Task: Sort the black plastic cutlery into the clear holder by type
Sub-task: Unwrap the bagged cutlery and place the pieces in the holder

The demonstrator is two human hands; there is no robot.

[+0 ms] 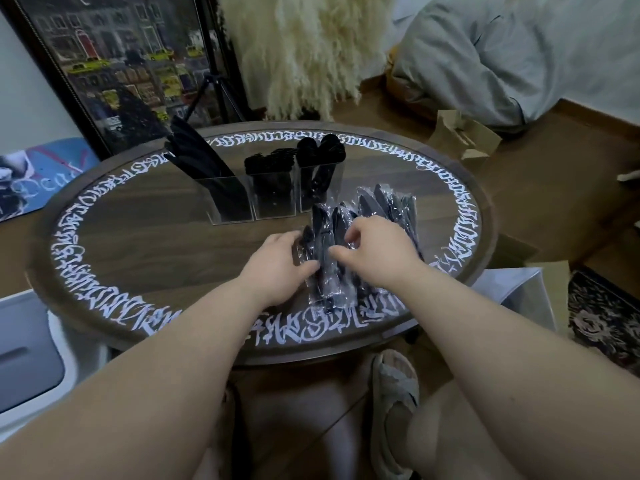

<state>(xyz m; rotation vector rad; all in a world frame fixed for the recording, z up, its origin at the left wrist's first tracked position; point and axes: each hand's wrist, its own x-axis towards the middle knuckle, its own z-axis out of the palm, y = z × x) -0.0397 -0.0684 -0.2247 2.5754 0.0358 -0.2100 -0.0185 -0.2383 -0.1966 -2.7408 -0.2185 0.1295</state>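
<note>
A clear three-compartment holder stands at the middle of the round table. Its left compartment holds black knives, the middle one black forks, the right one black spoons. In front of it lies a heap of black cutlery in clear plastic wrappers. My left hand grips a wrapped cutlery pack from the left, thumb curled on its front. My right hand pinches the same pack's wrapper from the right.
The dark wooden table has a ring of white lettering round its rim. A framed picture and a tripod lean behind it. A paper bag lies on the floor at the right. A white bin stands at the left.
</note>
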